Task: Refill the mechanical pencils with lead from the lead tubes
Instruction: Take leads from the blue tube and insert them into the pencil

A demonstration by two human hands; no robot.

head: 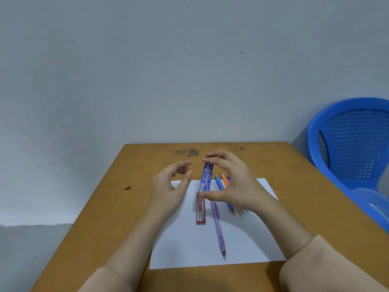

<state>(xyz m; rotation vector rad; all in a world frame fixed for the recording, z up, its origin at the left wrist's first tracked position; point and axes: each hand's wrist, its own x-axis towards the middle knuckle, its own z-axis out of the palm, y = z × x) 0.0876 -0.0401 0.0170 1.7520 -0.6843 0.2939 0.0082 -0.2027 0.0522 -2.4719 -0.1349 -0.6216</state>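
Note:
My right hand [233,182] holds a blue lead tube [206,177] lengthwise, fingertips on its far end and thumb at its near end, above the white paper [189,245]. My left hand [170,186] hovers just left of the tube with loosely curled fingers and holds nothing. A red lead tube [200,209] lies on the paper below the blue one. A purple mechanical pencil [219,230] lies beside it, tip towards me. Blue and orange mechanical pencils [225,182] lie partly hidden behind my right hand.
The paper lies on a small brown table [109,207] that stands against a grey wall. A blue plastic chair [353,144] stands at the table's right side.

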